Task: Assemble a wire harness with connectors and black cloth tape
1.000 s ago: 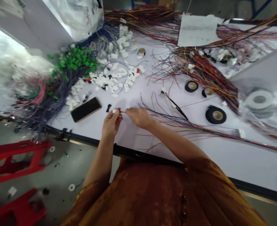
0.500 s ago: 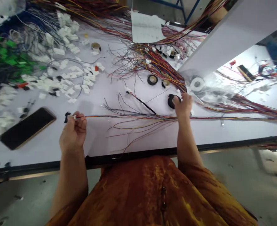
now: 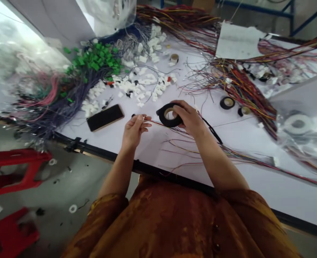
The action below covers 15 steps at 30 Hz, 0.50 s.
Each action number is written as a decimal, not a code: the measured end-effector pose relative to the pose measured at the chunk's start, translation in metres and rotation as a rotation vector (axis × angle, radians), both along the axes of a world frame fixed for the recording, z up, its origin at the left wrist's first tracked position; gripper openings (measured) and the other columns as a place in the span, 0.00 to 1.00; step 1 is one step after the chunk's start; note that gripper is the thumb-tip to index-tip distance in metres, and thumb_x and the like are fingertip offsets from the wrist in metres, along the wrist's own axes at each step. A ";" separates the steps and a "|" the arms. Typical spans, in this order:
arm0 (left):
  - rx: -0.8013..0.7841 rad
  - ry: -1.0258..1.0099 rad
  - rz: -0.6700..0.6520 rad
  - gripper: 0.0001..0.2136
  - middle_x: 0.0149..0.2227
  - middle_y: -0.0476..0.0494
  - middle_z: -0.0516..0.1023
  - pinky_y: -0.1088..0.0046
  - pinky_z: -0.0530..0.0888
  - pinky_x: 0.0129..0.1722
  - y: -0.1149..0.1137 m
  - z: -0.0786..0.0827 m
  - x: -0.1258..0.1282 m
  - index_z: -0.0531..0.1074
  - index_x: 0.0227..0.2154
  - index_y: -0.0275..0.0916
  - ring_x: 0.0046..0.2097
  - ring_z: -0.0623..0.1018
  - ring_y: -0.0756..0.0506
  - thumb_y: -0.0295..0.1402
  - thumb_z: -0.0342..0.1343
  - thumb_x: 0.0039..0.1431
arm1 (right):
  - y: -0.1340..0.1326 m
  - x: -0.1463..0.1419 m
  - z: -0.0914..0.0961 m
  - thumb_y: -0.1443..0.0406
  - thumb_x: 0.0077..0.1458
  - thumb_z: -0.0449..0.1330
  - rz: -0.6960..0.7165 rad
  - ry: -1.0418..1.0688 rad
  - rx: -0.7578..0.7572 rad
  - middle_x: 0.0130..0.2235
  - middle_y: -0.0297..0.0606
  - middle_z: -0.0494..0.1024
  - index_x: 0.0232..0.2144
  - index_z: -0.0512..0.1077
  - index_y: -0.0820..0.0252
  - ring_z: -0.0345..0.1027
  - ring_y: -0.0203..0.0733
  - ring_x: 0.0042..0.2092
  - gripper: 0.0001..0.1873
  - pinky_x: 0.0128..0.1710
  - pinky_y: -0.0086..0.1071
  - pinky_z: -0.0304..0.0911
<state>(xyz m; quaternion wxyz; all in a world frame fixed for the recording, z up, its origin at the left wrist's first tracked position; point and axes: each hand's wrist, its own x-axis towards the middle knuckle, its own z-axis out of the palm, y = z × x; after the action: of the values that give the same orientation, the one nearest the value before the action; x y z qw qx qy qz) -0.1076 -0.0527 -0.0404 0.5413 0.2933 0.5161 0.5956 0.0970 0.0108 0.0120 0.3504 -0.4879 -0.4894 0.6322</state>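
Observation:
My left hand (image 3: 135,129) pinches the end of a thin wire bundle (image 3: 155,123), close to a small white piece at the fingertips. A roll of black tape (image 3: 162,115) is gripped in my right hand (image 3: 189,118), its cardboard core facing up, just right of the left hand. The wires run from the left hand beneath the tape and my right forearm toward the right, with loose branches fanned out on the white table (image 3: 147,154). One branch, a black-sleeved cable (image 3: 212,130), lies beside my right wrist.
A phone (image 3: 105,118) lies left of my hands. Behind are piled white connectors (image 3: 145,84), green connectors (image 3: 99,59) and a coloured wire heap (image 3: 241,82). Another tape roll (image 3: 227,103) sits at the right. Red stools (image 3: 15,172) stand on the floor at left.
My right hand has lifted the black tape roll from the table and brought it left, near my left hand. The left hand keeps its pinch on the wires. The view has swung left.

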 end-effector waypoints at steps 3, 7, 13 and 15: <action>0.004 0.101 -0.031 0.16 0.49 0.39 0.81 0.85 0.67 0.18 0.000 0.003 -0.004 0.77 0.37 0.39 0.28 0.79 0.56 0.47 0.63 0.56 | 0.016 -0.019 -0.004 0.59 0.55 0.57 0.086 -0.072 -0.030 0.29 0.30 0.67 0.44 0.72 0.55 0.56 0.30 0.24 0.15 0.17 0.21 0.47; 0.031 0.178 -0.083 0.15 0.42 0.41 0.83 0.81 0.57 0.13 0.005 0.004 -0.009 0.77 0.36 0.40 0.18 0.69 0.59 0.47 0.62 0.57 | 0.012 -0.021 0.000 0.58 0.59 0.56 0.184 -0.165 0.019 0.29 0.32 0.70 0.43 0.73 0.57 0.60 0.32 0.26 0.14 0.20 0.23 0.53; -0.013 0.102 -0.080 0.17 0.34 0.43 0.84 0.81 0.54 0.11 0.011 0.007 -0.009 0.76 0.36 0.39 0.14 0.61 0.60 0.48 0.64 0.55 | -0.069 -0.025 -0.009 0.60 0.58 0.59 0.278 -0.357 0.608 0.50 0.44 0.74 0.52 0.68 0.55 0.70 0.46 0.48 0.19 0.46 0.40 0.69; -0.050 0.065 -0.087 0.18 0.35 0.43 0.84 0.82 0.62 0.14 0.009 0.010 -0.008 0.76 0.37 0.39 0.16 0.69 0.58 0.49 0.64 0.54 | -0.077 -0.027 -0.016 0.59 0.59 0.60 0.280 -0.384 0.635 0.49 0.46 0.73 0.50 0.68 0.55 0.71 0.46 0.45 0.18 0.43 0.40 0.70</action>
<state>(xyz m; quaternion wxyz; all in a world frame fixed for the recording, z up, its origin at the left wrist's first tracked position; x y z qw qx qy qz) -0.1151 -0.0438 -0.0308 0.5568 0.3208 0.5348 0.5487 0.0699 -0.0665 -0.0040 0.2965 -0.3933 -0.7788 0.3885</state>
